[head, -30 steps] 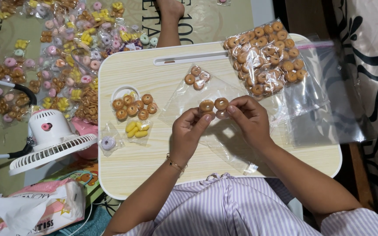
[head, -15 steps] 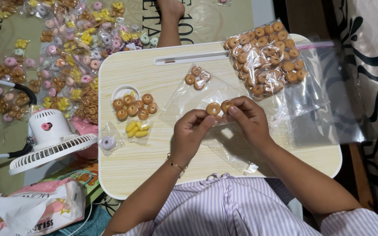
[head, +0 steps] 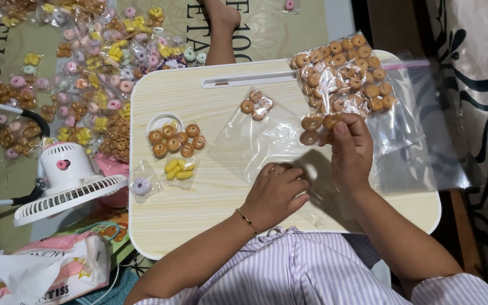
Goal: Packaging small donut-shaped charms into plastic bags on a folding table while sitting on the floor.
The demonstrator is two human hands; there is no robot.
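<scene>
Pale wood-grain laminate covers the small lap surface (head: 199, 226), which sits over a patterned floor mat (head: 7, 164) strewn at ten o'clock with many little bags of pink, yellow and brown ring charms (head: 94, 73). At eight o'clock of the surface stands a white and pink desk fan (head: 66, 181). A large clear zip bag (head: 419, 147) lies across the two o'clock corner, with a packed bag of brown doughnut charms (head: 343, 73) on top of it. A smaller clear bag (head: 255, 144) lies flat near the middle. The right hand (head: 351, 152) is raised at two o'clock, fingers pinched closed on three brown doughnut charms (head: 314, 127). The left hand (head: 275, 192), at five o'clock, is loosely curled and presses down on the smaller clear bag. At nine o'clock lie a cluster of loose doughnut charms (head: 176, 141), yellow banana charms (head: 177, 168) and a lilac ring charm (head: 141, 186).
</scene>
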